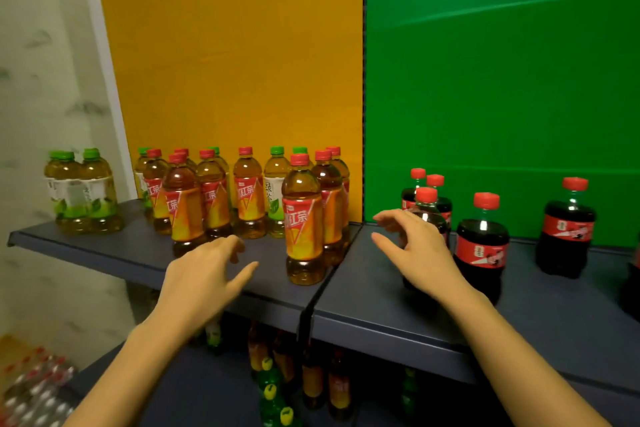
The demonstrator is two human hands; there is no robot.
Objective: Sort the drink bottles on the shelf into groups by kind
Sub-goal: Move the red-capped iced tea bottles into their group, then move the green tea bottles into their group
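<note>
Two coloured back panels, orange [239,45] on the left and green [502,62] on the right, stand behind the dark shelf [363,281]. Many red-cap iced tea bottles [303,218] mix with green tea bottles [276,191] before the orange panel; two more green tea bottles [83,191] stand far left. Cola bottles [481,246] stand on the right side. Left hand [204,274] hovers over the shelf, fingers spread, holding nothing. Right hand [415,250] reaches near a cola bottle, fingers open and empty.
</note>
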